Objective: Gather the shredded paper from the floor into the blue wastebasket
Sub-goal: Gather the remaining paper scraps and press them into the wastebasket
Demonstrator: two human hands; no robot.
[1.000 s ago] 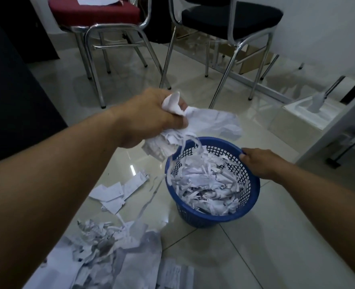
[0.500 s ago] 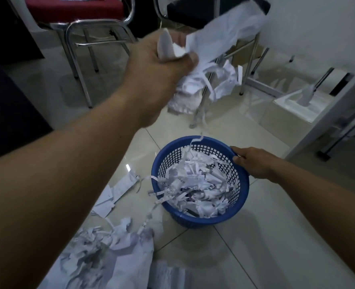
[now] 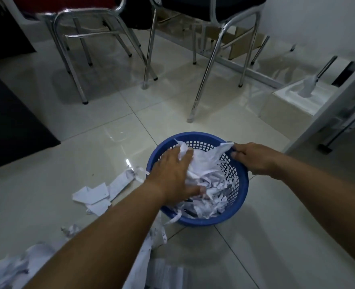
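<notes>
My left hand (image 3: 172, 176) has dropped into the blue wastebasket (image 3: 195, 135), fingers (image 3: 185, 158) spread, packing shredded paper (image 3: 205, 184) down; scraps (image 3: 93, 193) beside it remain.

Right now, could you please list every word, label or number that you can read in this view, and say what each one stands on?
No text can be read.
The paper in the wastebasket and the scraps beside it show faint grey marks, too blurred to read.
The wastebasket shows no label.
</notes>
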